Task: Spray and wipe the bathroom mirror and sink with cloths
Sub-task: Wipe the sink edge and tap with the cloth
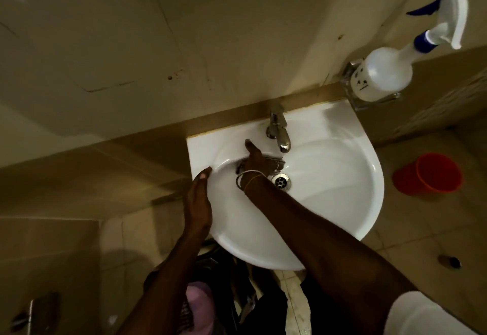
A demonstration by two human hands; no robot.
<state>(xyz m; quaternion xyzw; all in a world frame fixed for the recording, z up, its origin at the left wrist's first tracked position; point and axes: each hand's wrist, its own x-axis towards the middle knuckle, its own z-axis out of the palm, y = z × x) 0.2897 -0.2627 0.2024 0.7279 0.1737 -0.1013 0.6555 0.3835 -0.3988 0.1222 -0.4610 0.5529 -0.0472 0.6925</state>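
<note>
- Head view: a white sink [342, 203] is jutting out from a tiled wall, its rounded bowl filling the middle of the picture, with a chrome faucet [278, 130] standing at its back edge and a metal drain [281, 181] sitting at the bottom of the bowl.
- The right hand [257, 161] is reaching down into the bowl, just left of the drain and under the faucet spout, with the thumb pointing up toward the back rim; thin bangles [249, 179] are circling the wrist.
- Something pale and blurred is lying under that hand's fingers – it may be a cloth, but the blur is making it hard to tell, and I cannot tell whether the grip is closed on it.
- The left hand [199, 203] is resting flat against the sink's left rim, fingers straight and together, its grip open and holding nothing.
- A white spray bottle [382, 74] with a blue trigger and collar is standing in a clear holder [374, 101] on the wall, up and to the right of the sink, well apart from both hands.
- A red bucket [432, 176] is sitting on the floor to the right of the sink.
- The mirror is lying outside this view – only tiled wall is showing above the faucet.
</note>
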